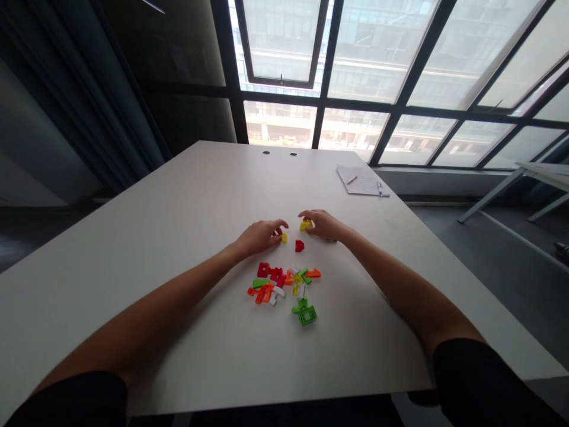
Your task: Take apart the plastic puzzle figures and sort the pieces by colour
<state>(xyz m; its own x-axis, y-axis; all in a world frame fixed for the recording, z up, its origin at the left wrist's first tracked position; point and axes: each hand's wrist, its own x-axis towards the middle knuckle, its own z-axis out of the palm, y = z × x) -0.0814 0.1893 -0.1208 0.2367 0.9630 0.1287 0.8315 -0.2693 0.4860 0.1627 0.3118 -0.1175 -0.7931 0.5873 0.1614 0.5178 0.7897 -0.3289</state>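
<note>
My left hand (pixel 263 235) rests on the table with its fingers curled round a small yellow piece (pixel 284 238). Opposite it, my right hand (pixel 320 223) has thumb and fingers about a larger yellow block (pixel 305 225). Between and just below the hands lies a red piece (pixel 299 245). Nearer to me is a loose pile of plastic parts: red ones (pixel 263 270), orange ones (pixel 265 293), a white curved one (pixel 279 291), yellow ones (pixel 296 289) and a green square frame (pixel 307 315).
The white table (pixel 178 196) reaches toward the windows. At its back right are papers (pixel 362 179) with a pen (pixel 379 188) on them. A small dark object (pixel 331 240) lies under my right wrist. Another table (pixel 544 175) stands at the far right.
</note>
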